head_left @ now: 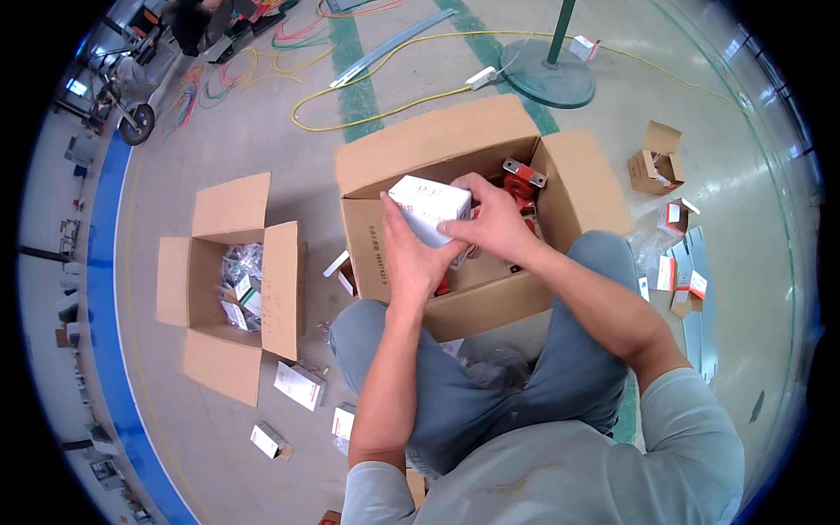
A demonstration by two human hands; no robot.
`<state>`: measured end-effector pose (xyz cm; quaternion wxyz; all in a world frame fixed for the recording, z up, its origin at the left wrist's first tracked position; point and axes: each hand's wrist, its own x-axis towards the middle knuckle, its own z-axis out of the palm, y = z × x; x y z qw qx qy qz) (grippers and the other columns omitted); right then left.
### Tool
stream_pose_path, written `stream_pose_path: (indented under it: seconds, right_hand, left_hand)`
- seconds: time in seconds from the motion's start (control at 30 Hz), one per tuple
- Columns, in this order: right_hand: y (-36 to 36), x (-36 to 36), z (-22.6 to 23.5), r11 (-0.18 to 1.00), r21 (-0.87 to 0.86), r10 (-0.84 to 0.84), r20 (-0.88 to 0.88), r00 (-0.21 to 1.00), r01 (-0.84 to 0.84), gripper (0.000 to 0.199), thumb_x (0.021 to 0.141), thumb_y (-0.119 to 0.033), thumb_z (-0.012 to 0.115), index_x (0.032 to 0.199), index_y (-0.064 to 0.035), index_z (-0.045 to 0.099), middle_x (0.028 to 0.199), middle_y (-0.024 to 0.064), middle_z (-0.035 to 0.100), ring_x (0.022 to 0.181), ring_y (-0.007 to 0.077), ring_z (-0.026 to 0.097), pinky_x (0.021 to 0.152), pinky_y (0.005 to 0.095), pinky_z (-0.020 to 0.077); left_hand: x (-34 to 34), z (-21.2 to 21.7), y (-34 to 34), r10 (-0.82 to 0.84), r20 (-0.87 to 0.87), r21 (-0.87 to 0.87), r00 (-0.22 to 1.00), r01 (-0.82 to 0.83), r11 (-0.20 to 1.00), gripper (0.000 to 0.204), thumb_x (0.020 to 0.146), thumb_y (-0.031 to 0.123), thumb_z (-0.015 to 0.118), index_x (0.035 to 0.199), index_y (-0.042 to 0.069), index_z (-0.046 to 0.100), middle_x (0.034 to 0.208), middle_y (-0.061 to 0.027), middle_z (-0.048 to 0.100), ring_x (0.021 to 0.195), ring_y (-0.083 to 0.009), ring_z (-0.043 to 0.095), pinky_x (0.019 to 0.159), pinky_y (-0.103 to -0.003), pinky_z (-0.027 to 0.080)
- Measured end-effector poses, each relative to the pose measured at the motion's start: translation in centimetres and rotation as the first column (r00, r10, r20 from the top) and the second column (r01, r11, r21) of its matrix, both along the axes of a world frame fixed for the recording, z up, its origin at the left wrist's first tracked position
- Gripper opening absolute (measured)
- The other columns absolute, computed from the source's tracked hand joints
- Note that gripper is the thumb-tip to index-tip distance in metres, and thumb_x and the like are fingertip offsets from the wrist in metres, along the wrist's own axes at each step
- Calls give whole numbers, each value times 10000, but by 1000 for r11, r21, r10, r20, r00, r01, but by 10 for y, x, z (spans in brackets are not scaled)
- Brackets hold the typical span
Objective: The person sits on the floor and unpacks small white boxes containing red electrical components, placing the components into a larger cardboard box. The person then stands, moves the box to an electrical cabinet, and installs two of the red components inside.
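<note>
Both my hands hold a small white carton point(426, 206) with red print above a large open cardboard box point(455, 149). My left hand point(411, 258) cups it from below and behind. My right hand point(492, 220) grips its right side, fingers on the front face. Inside the big box lie red metal parts point(522, 181). My knees in grey trousers frame the box on either side.
A smaller open cardboard box point(229, 271) with plastic bags and small cartons stands to my left. Several small white cartons point(298, 383) lie on the floor near my left leg and at the right point(681, 280). A yellow cable point(376, 109) and a green round stand base point(547, 79) lie beyond.
</note>
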<state>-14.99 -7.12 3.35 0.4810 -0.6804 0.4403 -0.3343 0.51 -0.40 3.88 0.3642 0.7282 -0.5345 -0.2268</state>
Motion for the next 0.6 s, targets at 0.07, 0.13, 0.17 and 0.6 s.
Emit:
stream_pose_path:
  seconds: [0.07,0.13,0.17,0.6]
  right_hand:
    - [13,7,16,1000,6,27,-131,991,-27,527,845,-189,814,1253,35,568,1100,141,696,988,144,669,830,305,556]
    - [4,1,19,974,180,128,64,990,-138,498,873,-206,792,1255,29,575,1098,137,702,985,140,671,828,298,553]
    - [-3,-4,18,945,255,166,167,972,-205,483,887,-215,780,1256,25,579,1096,135,706,984,138,672,827,295,551]
    - [-31,-33,33,940,80,338,-357,871,-331,757,803,-213,739,1455,71,480,1033,233,719,929,298,728,836,365,582]
  left_hand:
    - [3,-5,0,57,-13,23,998,-57,998,1373,576,360,962,1585,-75,138,1486,-301,418,1365,-432,459,1129,-485,414]
    - [8,-4,-1,44,-75,9,996,-43,999,1316,587,340,957,1576,-53,183,1471,-281,434,1361,-427,459,1132,-491,407]
    - [10,-2,-1,36,-106,2,994,-36,999,1289,592,330,955,1572,-42,205,1464,-272,442,1359,-425,459,1134,-493,404]
    - [-6,-6,-6,-293,363,-110,885,352,929,1207,570,296,980,1536,8,316,1395,-218,510,1278,-408,505,1087,-497,417]
